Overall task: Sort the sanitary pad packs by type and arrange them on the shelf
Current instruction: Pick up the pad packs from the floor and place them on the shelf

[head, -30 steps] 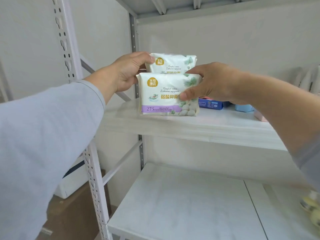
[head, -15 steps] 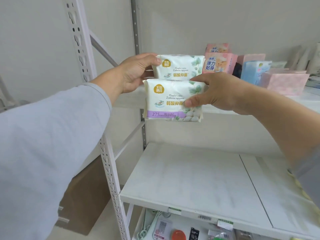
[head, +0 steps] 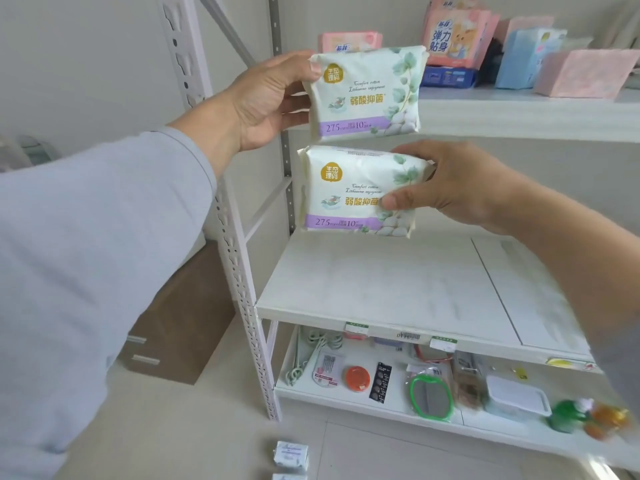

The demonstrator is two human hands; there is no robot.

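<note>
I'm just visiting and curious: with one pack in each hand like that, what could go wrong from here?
The right hand pinches the lower pack only at its right edge, in mid-air over the middle shelf, so it might slip. The upper pack, held in the left hand by its left end, could knock the pink packs on the top shelf if pushed in carelessly.

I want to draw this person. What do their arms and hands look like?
The left arm wears a long, loose, light grey-blue sleeve down to the wrist. The right arm is bare here, its sleeve sitting higher up. Left hand and right hand are bare: no gloves, rings or watch show.
</note>
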